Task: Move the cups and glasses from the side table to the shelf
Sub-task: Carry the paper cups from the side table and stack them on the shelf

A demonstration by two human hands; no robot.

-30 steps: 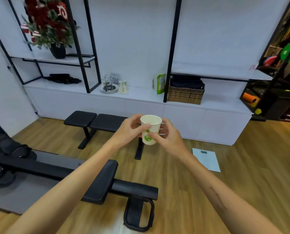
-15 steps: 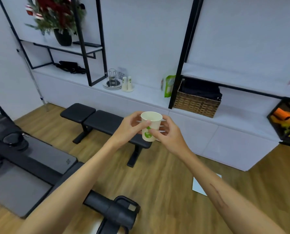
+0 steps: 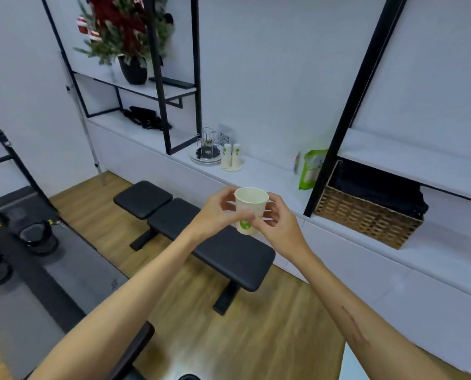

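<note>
A white paper cup [image 3: 249,207] with a green mark is upright in the air at the centre of the view. My left hand [image 3: 217,213] grips its left side with curled fingers. My right hand [image 3: 276,224] pinches its lower right side. Both hands hold the cup over the black bench [image 3: 201,237]. On the white shelf [image 3: 267,174] behind stand two upside-down paper cups [image 3: 231,157] on a small plate, next to a metal cup rack [image 3: 208,145] on a round tray.
A wicker basket [image 3: 366,215] with dark cloth sits on the shelf at right, behind a black post [image 3: 346,111]. A green packet [image 3: 311,168] stands left of the post. A potted plant [image 3: 124,37] is on an upper shelf. Black gym equipment [image 3: 23,242] lies left on the wood floor.
The view has moved closer to the shelf and turned left, so the bench and shelf cups appear larger. Both hands still hold the cup in the same way.
</note>
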